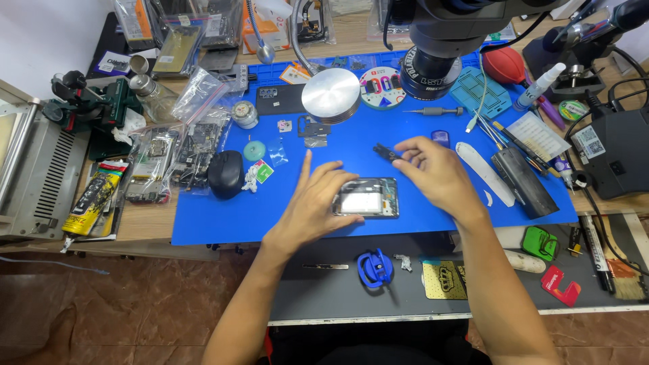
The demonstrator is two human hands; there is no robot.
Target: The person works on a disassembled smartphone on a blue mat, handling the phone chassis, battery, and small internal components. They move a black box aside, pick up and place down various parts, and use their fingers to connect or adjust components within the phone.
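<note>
**Two hands at an opened phone on the blue mat**

Two bare hands are what we see over the blue silicone work mat. Our left hand lies flat and spread, fingers open, its fingertips resting on the left end of the opened rectangular smartphone with a pale shiny inside; it presses rather than grips. The phone lies flat near the front middle of the mat, between our two hands.

Our right hand hovers just behind and to the right of the phone, fingers loosely curled. Its fingertips pinch a small dark flat part, held just above the mat behind the phone.

To the left we see a black rounded computer mouse and clear plastic bags of circuit boards. Behind the phone stands a round brushed-metal disc, and above it hangs the black microscope head. To the right lie a white curved plastic pry tool and a dark oblong block. On the grey shelf in front rests a blue suction cup tool.
</note>
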